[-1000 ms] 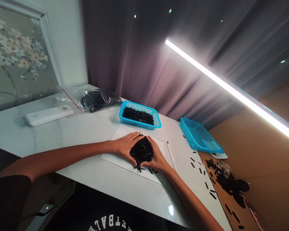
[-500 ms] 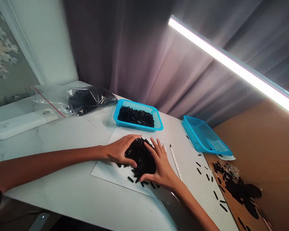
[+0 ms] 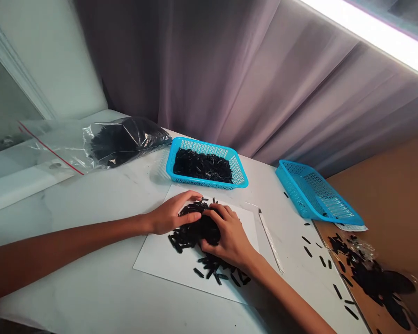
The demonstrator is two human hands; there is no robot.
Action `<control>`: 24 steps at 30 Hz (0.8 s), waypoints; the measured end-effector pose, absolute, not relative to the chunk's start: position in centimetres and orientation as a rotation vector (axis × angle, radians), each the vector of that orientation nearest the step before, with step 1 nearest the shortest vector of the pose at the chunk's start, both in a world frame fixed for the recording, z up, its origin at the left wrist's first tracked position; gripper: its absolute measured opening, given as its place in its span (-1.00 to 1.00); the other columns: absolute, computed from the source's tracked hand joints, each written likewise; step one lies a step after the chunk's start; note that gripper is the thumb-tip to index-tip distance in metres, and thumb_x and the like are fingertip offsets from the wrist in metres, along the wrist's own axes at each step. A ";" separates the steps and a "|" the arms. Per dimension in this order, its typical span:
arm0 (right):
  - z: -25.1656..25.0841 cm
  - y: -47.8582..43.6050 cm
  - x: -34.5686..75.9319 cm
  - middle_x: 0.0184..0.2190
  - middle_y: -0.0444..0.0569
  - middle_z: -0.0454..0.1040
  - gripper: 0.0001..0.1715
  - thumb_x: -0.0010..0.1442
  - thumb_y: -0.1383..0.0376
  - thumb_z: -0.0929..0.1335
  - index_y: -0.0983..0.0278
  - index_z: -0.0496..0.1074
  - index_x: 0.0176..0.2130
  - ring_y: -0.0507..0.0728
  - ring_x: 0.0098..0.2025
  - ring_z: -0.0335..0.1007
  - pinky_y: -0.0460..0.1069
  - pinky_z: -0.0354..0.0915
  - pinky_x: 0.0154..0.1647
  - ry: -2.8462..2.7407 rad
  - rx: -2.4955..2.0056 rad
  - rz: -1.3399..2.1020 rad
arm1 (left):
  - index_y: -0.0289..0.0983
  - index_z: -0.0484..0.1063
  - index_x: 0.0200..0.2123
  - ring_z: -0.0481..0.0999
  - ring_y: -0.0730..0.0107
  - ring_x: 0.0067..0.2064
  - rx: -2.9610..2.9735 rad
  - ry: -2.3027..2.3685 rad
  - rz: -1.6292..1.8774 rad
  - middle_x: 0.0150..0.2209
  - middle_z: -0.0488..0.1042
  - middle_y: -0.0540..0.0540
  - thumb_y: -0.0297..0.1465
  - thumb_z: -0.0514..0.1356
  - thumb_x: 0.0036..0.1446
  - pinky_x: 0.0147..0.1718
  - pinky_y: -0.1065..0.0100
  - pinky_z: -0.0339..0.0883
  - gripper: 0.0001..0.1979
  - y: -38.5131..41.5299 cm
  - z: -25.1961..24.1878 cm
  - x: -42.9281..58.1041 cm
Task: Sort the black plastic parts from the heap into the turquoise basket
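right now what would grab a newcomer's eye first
The black heap of small pieces at the centre, between the left hand and right hand, on a white sheet. Just behind it, a bright blue basket full of similar black pieces stands out, with a second blue basket off to the right.

Black pieces (image 3: pixel 212 268) (too small to tell)

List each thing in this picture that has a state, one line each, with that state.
Left hand, on the pile
Right hand, curled over the pile
Pile of black pieces, heaped on a white sheet
Near blue basket, upright, full of black pieces
Far blue basket, tilted
Plastic bag, holding black pieces
Light strip, lit
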State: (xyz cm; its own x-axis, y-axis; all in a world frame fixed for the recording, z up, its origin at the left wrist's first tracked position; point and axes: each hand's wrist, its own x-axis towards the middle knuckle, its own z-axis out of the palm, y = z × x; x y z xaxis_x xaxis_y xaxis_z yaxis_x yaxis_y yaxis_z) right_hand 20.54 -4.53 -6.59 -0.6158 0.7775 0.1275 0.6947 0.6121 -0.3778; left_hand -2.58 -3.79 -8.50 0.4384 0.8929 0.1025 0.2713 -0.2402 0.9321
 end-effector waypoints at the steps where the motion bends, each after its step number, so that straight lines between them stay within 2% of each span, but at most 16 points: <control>1: -6.6 -4.4 20.6 0.06 0.19 0.44 -0.39 -0.07 0.20 0.49 0.21 0.47 0.01 0.41 0.01 0.37 0.28 0.34 0.00 -2.543 -1.188 0.447 | -0.15 0.28 0.20 0.35 0.02 0.26 1.804 0.992 0.781 0.22 0.38 -0.14 -0.07 0.22 0.23 0.28 -0.01 0.22 -0.46 -3.9 -8.3 -2.6; 5: -5.8 -3.9 21.0 -0.19 0.03 0.49 -0.58 -0.07 0.33 0.44 0.19 0.47 -0.13 0.23 -0.21 0.42 0.09 0.35 -0.18 -2.443 -1.154 0.606 | -0.14 0.26 0.23 0.34 0.04 0.26 1.924 0.969 0.682 0.23 0.36 -0.15 -0.06 0.18 0.27 0.27 0.01 0.22 -0.45 -4.3 -7.6 -2.7; 10: -3.7 -3.6 22.1 -0.28 -0.07 0.47 -0.68 -0.06 0.41 0.41 0.21 0.44 -0.22 0.13 -0.29 0.39 0.01 0.29 -0.23 -2.265 -1.116 0.763 | -0.16 0.25 0.25 0.32 0.03 0.29 1.868 0.972 0.692 0.27 0.33 -0.18 -0.03 0.10 0.33 0.29 -0.02 0.18 -0.47 -4.3 -7.4 -2.8; 14: -2.4 -3.0 22.8 -0.31 -0.12 0.48 -0.74 0.01 0.40 0.41 0.21 0.44 -0.23 0.12 -0.29 0.38 0.01 0.26 -0.19 -2.118 -1.102 0.882 | -0.16 0.27 0.24 0.34 0.03 0.28 1.853 0.977 0.724 0.26 0.35 -0.19 -0.05 0.10 0.34 0.29 -0.03 0.19 -0.49 -4.3 -7.5 -2.8; 17: -2.1 -2.8 22.9 -0.33 -0.13 0.46 -0.82 0.04 0.36 0.43 0.22 0.46 -0.26 0.09 -0.30 0.34 -0.01 0.23 -0.23 -1.943 -1.111 1.057 | -0.16 0.27 0.23 0.35 0.05 0.27 1.884 0.968 0.728 0.24 0.36 -0.19 -0.08 0.12 0.34 0.27 -0.02 0.22 -0.51 -4.3 -7.5 -2.8; 21: -2.6 -3.2 22.0 -0.38 -0.15 0.42 -0.81 0.07 0.23 0.46 0.19 0.45 -0.27 0.07 -0.37 0.31 -0.04 0.19 -0.35 -1.506 -1.080 1.510 | -0.15 0.27 0.23 0.37 0.09 0.23 1.957 0.930 0.842 0.21 0.38 -0.18 -0.17 0.19 0.30 0.23 0.01 0.26 -0.52 -4.4 -7.7 -2.7; 24: -3.3 -3.6 20.8 -0.41 -0.16 0.45 -0.80 0.08 0.21 0.44 0.17 0.41 -0.26 0.09 -0.37 0.36 -0.06 0.22 -0.38 -1.130 -1.023 1.813 | -0.18 0.29 0.21 0.47 0.21 0.07 2.006 0.867 1.075 0.12 0.43 -0.18 -0.26 0.28 0.23 0.08 0.15 0.41 -0.49 -4.4 -7.6 -2.3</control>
